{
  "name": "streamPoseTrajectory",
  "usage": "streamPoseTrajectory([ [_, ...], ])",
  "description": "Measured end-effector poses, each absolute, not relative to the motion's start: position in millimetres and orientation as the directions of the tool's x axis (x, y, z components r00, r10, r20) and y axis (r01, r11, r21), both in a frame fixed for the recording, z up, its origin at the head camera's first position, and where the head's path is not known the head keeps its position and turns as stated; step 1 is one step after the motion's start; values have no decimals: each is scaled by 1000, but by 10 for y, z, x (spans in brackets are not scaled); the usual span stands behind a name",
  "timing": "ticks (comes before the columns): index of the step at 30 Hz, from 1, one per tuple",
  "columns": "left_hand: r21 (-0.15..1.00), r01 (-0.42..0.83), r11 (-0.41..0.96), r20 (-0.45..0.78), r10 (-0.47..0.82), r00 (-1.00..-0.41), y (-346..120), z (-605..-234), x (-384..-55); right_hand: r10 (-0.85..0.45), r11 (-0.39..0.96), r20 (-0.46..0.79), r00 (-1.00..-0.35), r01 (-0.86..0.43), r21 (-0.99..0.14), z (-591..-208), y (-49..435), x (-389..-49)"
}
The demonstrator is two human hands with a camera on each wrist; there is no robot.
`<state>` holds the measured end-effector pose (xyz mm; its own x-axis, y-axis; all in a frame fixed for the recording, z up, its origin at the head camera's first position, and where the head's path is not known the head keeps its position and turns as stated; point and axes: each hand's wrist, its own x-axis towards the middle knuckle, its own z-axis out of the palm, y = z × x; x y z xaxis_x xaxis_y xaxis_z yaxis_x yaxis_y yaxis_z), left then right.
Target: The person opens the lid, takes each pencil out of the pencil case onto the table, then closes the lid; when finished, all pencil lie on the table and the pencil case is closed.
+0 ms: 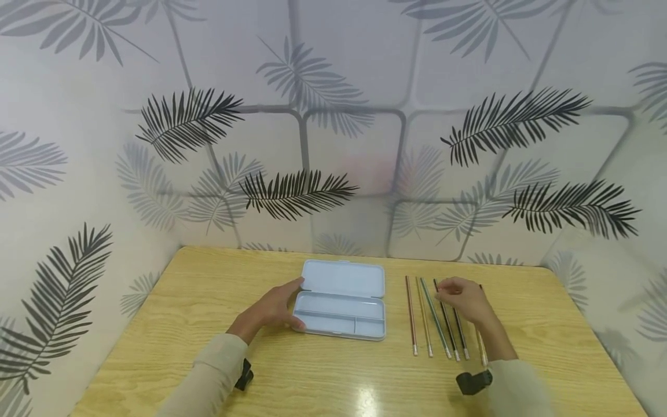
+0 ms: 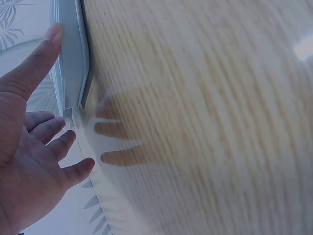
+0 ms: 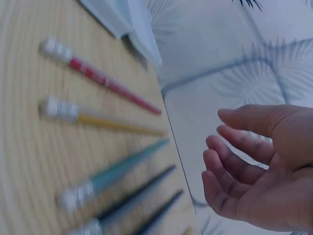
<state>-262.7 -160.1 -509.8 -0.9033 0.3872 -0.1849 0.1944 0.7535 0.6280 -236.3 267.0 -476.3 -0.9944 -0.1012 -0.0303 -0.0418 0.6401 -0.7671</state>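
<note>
A pale blue pencil case (image 1: 325,322) lies open on the table, its lid (image 1: 344,279) folded back and its divided compartments bare. My left hand (image 1: 273,307) is at the case's left side. Its thumb touches the front left corner and the other fingers spread towards the hinge, as the left wrist view also shows. To the right, several pencils lie in a row, among them a red pencil (image 3: 105,83), a yellow pencil (image 3: 120,125), a green pencil (image 3: 124,166) and dark ones. Over the dark pencils hovers my right hand (image 1: 466,298), fingers loosely bent, holding nothing visible.
The wooden table (image 1: 208,289) ends at a wall (image 1: 354,226) with a leaf pattern. Beyond the dark pencils, a yellowish pencil (image 1: 480,341) lies partly hidden under the right hand. Eraser ends of the pencils face the table's near side.
</note>
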Motion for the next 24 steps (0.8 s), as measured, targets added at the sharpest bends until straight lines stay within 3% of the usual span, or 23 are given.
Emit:
streamPoseTrajectory([
  [6, 635, 187, 750, -188, 384, -904, -1602, -5097, -2631, -215, 501, 75, -974, -176, -847, -4780, 2249, -2532],
  [11, 627, 186, 756, -184, 376, -908, -1604, -5087, -2620, -309, 444, 78, -948, -216, -870, -4842, 1903, -2608],
  [19, 617, 190, 764, -187, 377, -907, -1598, -5080, -2623, -415, 427, 55, -908, -248, -869, -4983, 1498, -2628],
  [24, 612, 187, 769, -192, 374, -907, -1584, -5093, -2633, -416, 469, 17, -909, -230, -853, -5078, 1302, -2581],
])
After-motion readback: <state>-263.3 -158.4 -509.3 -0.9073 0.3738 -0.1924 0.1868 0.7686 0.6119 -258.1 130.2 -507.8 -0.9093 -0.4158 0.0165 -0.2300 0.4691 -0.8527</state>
